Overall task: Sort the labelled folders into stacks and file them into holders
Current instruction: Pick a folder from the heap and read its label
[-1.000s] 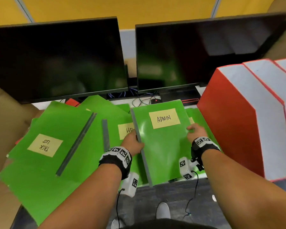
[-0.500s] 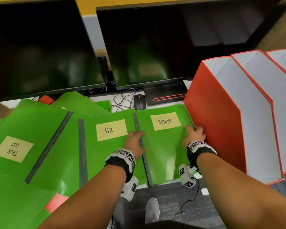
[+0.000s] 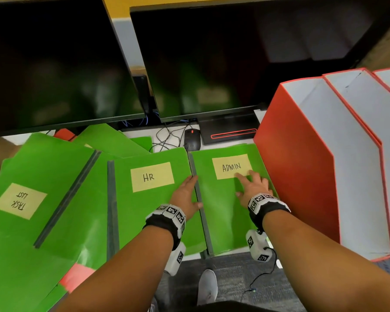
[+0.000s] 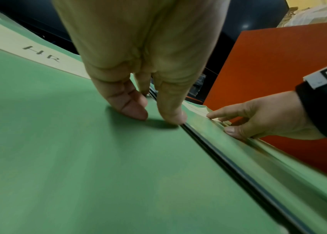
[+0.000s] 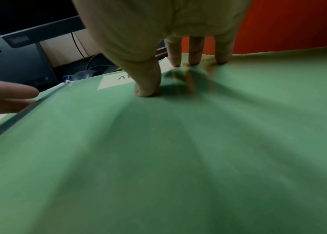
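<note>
A green folder labelled ADMIN [image 3: 221,212] lies flat next to the red file holder [image 3: 297,167]. My right hand [image 3: 252,188] rests on it with fingers spread, fingertips [image 5: 194,61] at the label's lower edge. To its left lies a green folder labelled HR [image 3: 144,212]. My left hand [image 3: 187,197] presses flat on the HR folder [image 4: 78,158] beside the ADMIN folder's dark spine [image 4: 228,163]. A folder labelled TASK LIST [image 3: 32,190] lies tilted at the far left, over more green folders.
Two dark monitors [image 3: 212,59] stand behind the folders. A black mouse [image 3: 191,139] and cables lie under them. Three red and white file holders stand in a row at the right, the second one [image 3: 365,140] beside the first. A red folder corner [image 3: 77,275] pokes out at the lower left.
The ADMIN folder has slid right and down flat against the red holder, baring the HR label. My right hand has moved from the folder's right edge onto its face.
</note>
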